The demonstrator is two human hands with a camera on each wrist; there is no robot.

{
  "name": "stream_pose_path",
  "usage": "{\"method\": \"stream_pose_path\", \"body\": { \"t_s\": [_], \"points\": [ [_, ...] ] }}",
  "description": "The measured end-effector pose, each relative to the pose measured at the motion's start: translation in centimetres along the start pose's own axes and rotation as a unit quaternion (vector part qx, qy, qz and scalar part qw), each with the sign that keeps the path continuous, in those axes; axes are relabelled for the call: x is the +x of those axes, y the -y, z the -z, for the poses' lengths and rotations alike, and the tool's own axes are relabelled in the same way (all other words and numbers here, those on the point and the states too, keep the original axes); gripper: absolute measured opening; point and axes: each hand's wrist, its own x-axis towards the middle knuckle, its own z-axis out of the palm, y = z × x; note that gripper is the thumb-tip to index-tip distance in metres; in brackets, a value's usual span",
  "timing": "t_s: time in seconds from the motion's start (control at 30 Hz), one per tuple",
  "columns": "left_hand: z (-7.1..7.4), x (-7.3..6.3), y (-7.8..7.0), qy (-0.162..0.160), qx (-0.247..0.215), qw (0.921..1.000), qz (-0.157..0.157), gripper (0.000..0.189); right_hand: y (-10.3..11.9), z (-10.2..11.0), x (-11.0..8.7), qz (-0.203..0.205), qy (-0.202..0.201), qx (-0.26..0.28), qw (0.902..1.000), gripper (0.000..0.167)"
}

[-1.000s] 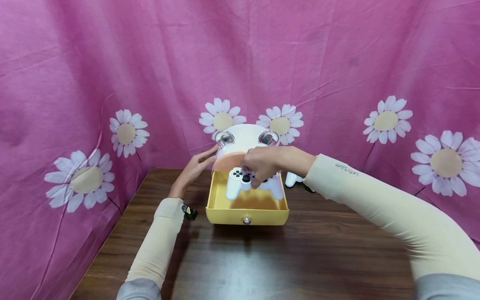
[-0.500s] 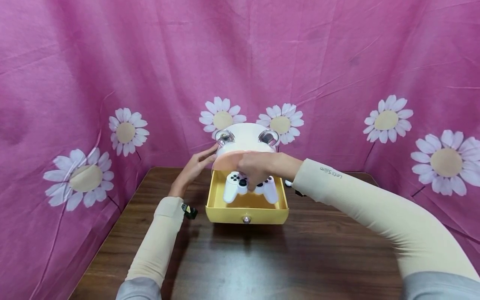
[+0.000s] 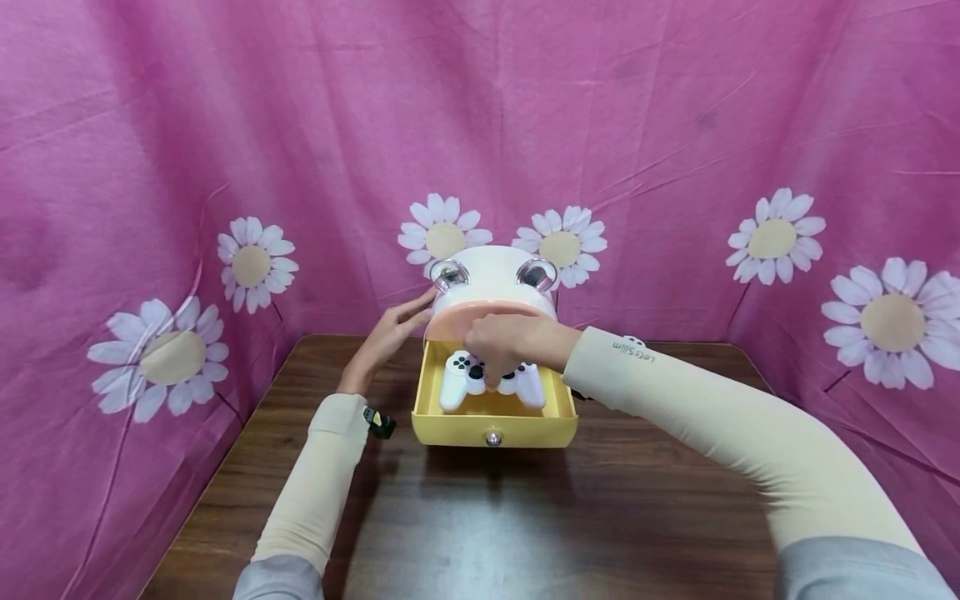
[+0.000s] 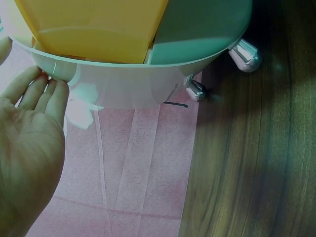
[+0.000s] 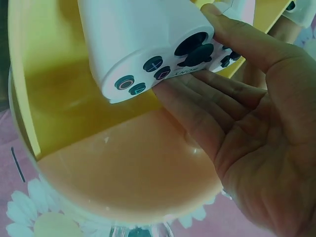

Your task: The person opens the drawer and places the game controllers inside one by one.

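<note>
A white game controller (image 3: 530, 387) with black buttons hangs over the pulled-out yellow drawer (image 3: 450, 431), its grips reaching down inside the walls. My right hand (image 3: 504, 342) pinches it by the middle. In the right wrist view the thumb lies on one face of the controller (image 5: 133, 39) and the fingers on the other. The drawer belongs to a rounded white box (image 3: 493, 273) with a peach front panel (image 3: 457, 318) and two shiny eye-like rings on top. My left hand (image 3: 390, 336) rests its straight fingertips against the box's left side, also seen in the left wrist view.
Part of another white object (image 3: 634, 341) shows behind the right sleeve. The brown wooden table (image 3: 495, 525) reaches back to a pink curtain (image 3: 637, 125) printed with daisies. A metal knob (image 3: 493, 439) sticks out of the drawer front; metal feet (image 4: 196, 90) support the box.
My right hand has moved left and down with the controller, bringing it lower into the drawer. The left hand has stayed against the box.
</note>
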Motion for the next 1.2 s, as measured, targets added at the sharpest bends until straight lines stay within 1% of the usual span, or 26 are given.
{"method": "stream_pose_path", "body": {
  "t_s": [0.1, 0.2, 0.3, 0.43, 0.5, 0.53, 0.6, 0.73, 0.83, 0.9, 0.97, 1.03, 1.13, 1.2],
  "points": [
    [0.0, -0.2, -0.2, -0.001, 0.0, 1.0, 0.002, 0.053, 0.3, -0.3, 0.4, -0.007, 0.008, -0.006, 0.9999, 0.021],
    [0.0, -0.1, -0.1, -0.002, 0.002, 1.0, 0.005, 0.054, 0.6, -0.6, 0.8, -0.012, 0.016, -0.011, 0.9997, 0.025],
    [0.1, 0.4, 1.0, -0.001, 0.006, 0.9999, 0.009, 0.054, 0.4, -1.4, 1.8, -0.016, 0.023, -0.015, 0.9995, 0.027],
    [0.2, 1.2, 2.9, -0.003, 0.01, 0.9999, 0.014, 0.053, 0.6, -1.6, 2.2, -0.016, 0.035, -0.013, 0.9992, 0.026],
    [0.2, 1.3, 3.3, -0.007, 0.013, 0.9998, 0.01, 0.053, 0.6, -1.6, 2.2, -0.021, 0.041, -0.009, 0.9989, 0.024],
    [0.2, 1.3, 3.4, -0.009, 0.014, 0.9998, 0.007, 0.053, 0.7, -1.6, 2.2, -0.024, 0.042, -0.007, 0.9988, 0.024],
    [0.1, 1.3, 3.4, -0.014, 0.018, 0.9997, 0.0, 0.053, 0.2, -2.1, 2.8, -0.03, 0.046, -0.004, 0.9985, 0.022],
    [0.1, 1.3, 3.3, -0.023, 0.027, 0.9993, -0.01, 0.054, -0.7, -3.3, 3.9, -0.027, 0.047, -0.004, 0.9985, 0.021],
    [0.1, 1.2, 3.3, -0.024, 0.03, 0.9992, -0.013, 0.054, -0.8, -3.4, 4.1, -0.025, 0.051, -0.006, 0.9984, 0.021],
    [0.1, 1.3, 3.3, -0.024, 0.03, 0.9992, -0.014, 0.055, -0.8, -3.4, 4.2, -0.025, 0.052, -0.006, 0.9983, 0.021],
    [0.1, 1.3, 3.3, -0.022, 0.029, 0.9992, -0.016, 0.055, -0.4, -2.9, 3.6, -0.026, 0.053, -0.004, 0.9983, 0.02],
    [0.1, 1.2, 3.3, -0.022, 0.027, 0.9992, -0.017, 0.055, -0.4, -2.9, 3.5, -0.021, 0.048, -0.005, 0.9986, 0.02],
    [0.1, 1.2, 3.2, -0.021, 0.025, 0.9993, -0.019, 0.055, 0.3, -1.9, 2.2, -0.019, 0.043, 0.0, 0.9989, 0.021],
    [0.1, 1.2, 3.3, -0.021, 0.024, 0.9993, -0.018, 0.055, 0.4, -1.7, 1.8, -0.012, 0.036, -0.006, 0.9993, 0.019]
  ]
}}
